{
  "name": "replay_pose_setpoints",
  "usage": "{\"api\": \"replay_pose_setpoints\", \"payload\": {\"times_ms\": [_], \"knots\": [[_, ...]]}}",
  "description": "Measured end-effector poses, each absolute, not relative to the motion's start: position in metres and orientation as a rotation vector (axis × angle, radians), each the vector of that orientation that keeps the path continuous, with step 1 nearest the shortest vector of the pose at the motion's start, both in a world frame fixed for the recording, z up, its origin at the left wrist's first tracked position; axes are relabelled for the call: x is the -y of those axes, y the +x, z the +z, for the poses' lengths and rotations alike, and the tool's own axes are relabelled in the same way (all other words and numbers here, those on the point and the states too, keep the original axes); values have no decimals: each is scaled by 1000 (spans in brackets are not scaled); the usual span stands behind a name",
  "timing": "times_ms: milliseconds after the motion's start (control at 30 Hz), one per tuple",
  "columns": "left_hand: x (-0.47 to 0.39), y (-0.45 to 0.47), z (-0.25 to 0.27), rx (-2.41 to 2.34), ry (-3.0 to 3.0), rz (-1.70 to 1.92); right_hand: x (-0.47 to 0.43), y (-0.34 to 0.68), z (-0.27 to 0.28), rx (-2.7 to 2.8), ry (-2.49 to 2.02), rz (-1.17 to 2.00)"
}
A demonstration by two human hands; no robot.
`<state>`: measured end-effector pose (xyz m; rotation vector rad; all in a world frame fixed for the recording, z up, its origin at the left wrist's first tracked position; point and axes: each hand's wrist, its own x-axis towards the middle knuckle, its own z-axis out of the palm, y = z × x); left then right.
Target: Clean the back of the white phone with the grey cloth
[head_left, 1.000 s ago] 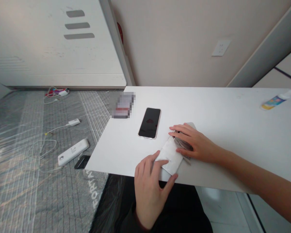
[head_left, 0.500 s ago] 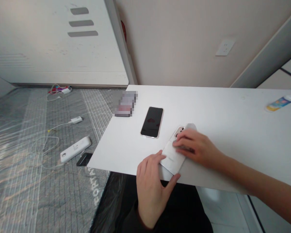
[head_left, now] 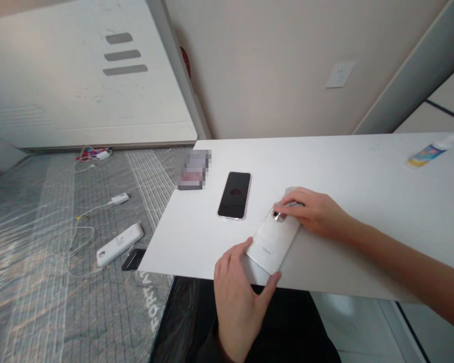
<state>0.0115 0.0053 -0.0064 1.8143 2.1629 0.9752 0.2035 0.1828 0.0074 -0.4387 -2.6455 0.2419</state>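
A white phone point(head_left: 274, 242) lies slantwise, back up, near the table's front edge. My left hand point(head_left: 238, 292) steadies its near end, thumb on one corner and fingers on the other. My right hand point(head_left: 310, 212) presses on the far end by the camera lenses, fingers bent together over a pale grey cloth-like piece point(head_left: 289, 190). Most of that piece is hidden under the fingers. Left of them, a second phone point(head_left: 234, 195) with a dark screen and a clear case lies face up on the table.
The white table point(head_left: 344, 171) bears a blurred-out item point(head_left: 194, 170) at its left edge and a spray bottle point(head_left: 427, 155) at the right. On the grey covering below lie a white power bank point(head_left: 120, 244), a black device point(head_left: 133, 259), and a charger with cable point(head_left: 120, 198).
My right hand has slid from the middle of the phone's back up towards its camera end. My left hand keeps its hold. The camera view has shifted slightly.
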Motion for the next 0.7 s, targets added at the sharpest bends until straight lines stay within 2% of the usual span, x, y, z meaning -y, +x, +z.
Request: {"api": "replay_pose_setpoints", "payload": {"times_ms": [100,267,367,533,633,700], "knots": [[-4,11,-8,-2170,1828,966,-183,206,9,2698,-133,378],[-4,10,-9,-2188,1823,957,-193,213,9,2607,-471,367],[-5,9,-11,-2183,1857,964,-194,210,7,2664,-349,338],[-8,4,-18,-2190,1946,1013,-190,199,7,2625,-555,98],[-8,2,-20,-2185,1984,1013,-190,197,5,2666,-342,156],[-7,2,-20,-2178,1971,992,-193,197,4,2665,-404,149]]}}
